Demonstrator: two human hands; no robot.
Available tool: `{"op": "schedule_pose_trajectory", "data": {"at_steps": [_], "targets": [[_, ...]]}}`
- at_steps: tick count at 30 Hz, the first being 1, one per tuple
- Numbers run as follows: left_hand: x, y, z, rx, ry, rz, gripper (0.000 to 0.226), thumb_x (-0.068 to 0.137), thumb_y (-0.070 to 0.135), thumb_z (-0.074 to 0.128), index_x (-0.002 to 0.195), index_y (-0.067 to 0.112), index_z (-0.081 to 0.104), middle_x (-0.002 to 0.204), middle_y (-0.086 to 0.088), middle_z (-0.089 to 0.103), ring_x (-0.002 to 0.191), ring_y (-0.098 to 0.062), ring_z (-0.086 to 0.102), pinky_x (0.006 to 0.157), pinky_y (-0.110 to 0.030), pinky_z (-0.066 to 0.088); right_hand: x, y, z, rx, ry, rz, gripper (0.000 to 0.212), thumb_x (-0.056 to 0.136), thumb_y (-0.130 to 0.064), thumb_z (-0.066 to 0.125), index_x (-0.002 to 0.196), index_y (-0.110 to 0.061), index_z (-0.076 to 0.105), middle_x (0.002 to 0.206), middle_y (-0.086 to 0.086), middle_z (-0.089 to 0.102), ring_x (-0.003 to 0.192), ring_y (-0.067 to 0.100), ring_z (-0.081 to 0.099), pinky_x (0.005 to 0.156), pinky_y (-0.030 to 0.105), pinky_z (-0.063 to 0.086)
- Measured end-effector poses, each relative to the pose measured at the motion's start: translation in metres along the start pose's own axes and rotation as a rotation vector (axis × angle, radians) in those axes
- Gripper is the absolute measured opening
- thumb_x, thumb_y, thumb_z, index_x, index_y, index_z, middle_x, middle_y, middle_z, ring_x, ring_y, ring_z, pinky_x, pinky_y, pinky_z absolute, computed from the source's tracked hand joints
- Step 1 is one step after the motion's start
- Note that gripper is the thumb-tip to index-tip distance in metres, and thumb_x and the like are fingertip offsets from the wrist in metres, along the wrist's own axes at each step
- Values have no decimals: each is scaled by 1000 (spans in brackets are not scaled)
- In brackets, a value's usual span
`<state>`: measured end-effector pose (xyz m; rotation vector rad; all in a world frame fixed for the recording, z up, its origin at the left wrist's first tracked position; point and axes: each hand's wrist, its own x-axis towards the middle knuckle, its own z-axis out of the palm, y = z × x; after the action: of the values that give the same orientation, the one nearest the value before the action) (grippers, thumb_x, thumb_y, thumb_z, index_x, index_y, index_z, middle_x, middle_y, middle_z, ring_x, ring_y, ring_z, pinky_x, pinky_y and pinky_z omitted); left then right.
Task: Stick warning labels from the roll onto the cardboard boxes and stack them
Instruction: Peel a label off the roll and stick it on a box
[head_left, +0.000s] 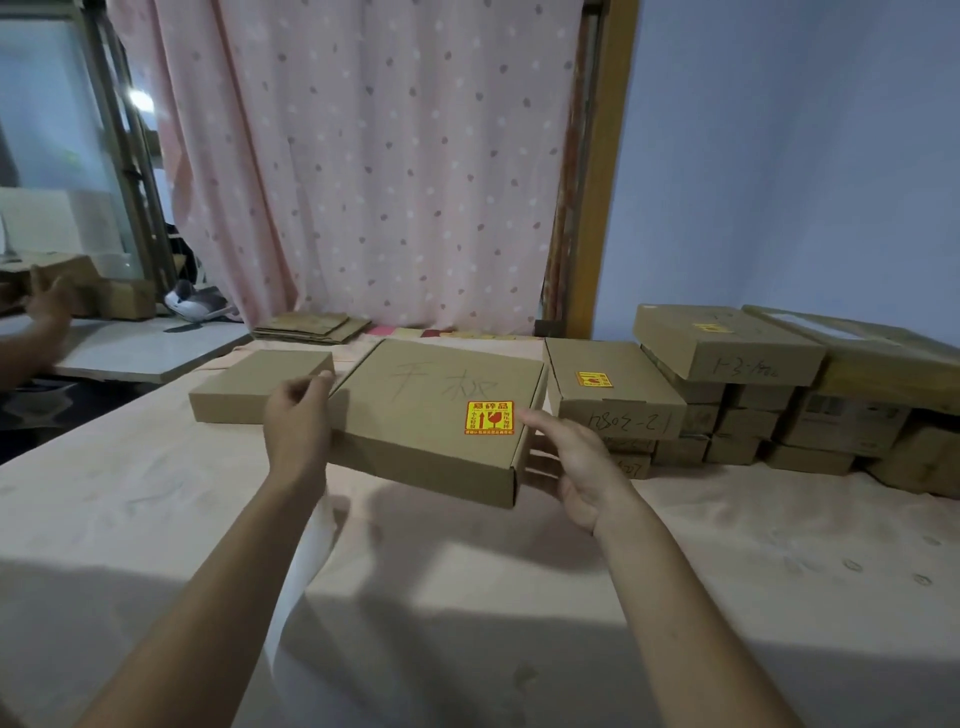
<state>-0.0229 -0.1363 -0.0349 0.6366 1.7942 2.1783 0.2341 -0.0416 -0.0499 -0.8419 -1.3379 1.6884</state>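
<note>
A flat cardboard box is lifted a little above the table, casting a shadow below it. A red and yellow warning label is stuck near its right front corner. My left hand grips the box's left edge. My right hand holds its right end from the side and below. A white strip of label backing paper hangs down beneath my left forearm. To the right a stack of boxes has a labelled box on top. An unlabelled box lies to the left.
More stacked cardboard boxes fill the right side of the pink-covered table. Flattened cardboard lies at the back by the curtain. Another person's hand is at the far left over a second table.
</note>
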Motion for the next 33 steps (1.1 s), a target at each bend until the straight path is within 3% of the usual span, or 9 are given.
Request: {"op": "schedule_pose_trajectory", "data": {"at_steps": [5,7,11,14,17,20,23,27,33], "targets": [[-21,-2,30,-128,43,-58,47,85,46,74,110,14,50,109,-3,58,100,-21,56,89,-35,44,1,-17,3,138,132,-99,44,87,-36,79,125,-17,68,109,5,79,102,23,75,77,35,61],[-37,1,47,-141,-86,-82,49,84,50,76,107,14,51,104,0,57,95,-21,59,90,-38,48,3,-21,6,210,201,-125,53,82,-37,84,127,-16,64,110,5,78,105,24,74,78,37,63],[-70,20,88,-223,-414,-108,65,76,46,85,123,15,53,120,-3,62,105,-21,68,90,-41,57,8,-30,15,351,327,-210,63,80,-33,87,132,-14,56,116,5,75,98,19,76,79,39,64],[-79,32,115,-173,-478,-95,78,62,41,86,129,19,53,123,-1,64,107,-21,69,93,-46,58,10,-33,13,359,373,-230,76,79,-35,88,139,-17,43,126,4,68,105,20,73,82,40,64],[-73,35,135,-193,-508,-130,54,76,26,81,126,14,62,115,-4,73,103,-21,71,88,-39,58,9,-36,-3,350,364,-205,71,83,-37,84,138,-14,46,127,8,68,108,24,72,79,37,64],[-60,30,153,-167,-517,-191,43,81,27,77,118,6,69,107,-11,75,99,-28,71,78,-36,58,2,-37,-25,241,356,-182,53,91,-31,76,134,-7,55,117,11,71,98,22,75,74,29,62],[-55,26,174,-115,-536,-232,40,78,35,74,105,6,72,102,-14,75,103,-36,70,90,-46,58,-2,-35,-47,164,365,-169,56,92,-27,75,137,-6,48,115,10,68,98,22,74,72,27,60],[-58,22,203,-57,-565,-217,31,85,37,69,96,8,67,97,-12,67,94,-30,66,98,-49,55,-9,-34,-69,75,359,-155,56,95,-25,72,140,-10,44,115,6,68,100,21,74,82,32,62],[-64,5,241,46,-575,-228,36,98,40,52,119,11,57,111,-12,62,97,-22,57,89,-40,46,-15,-33,-93,1,348,-166,45,98,-24,68,138,-13,51,112,1,69,99,20,74,83,33,61]]}}
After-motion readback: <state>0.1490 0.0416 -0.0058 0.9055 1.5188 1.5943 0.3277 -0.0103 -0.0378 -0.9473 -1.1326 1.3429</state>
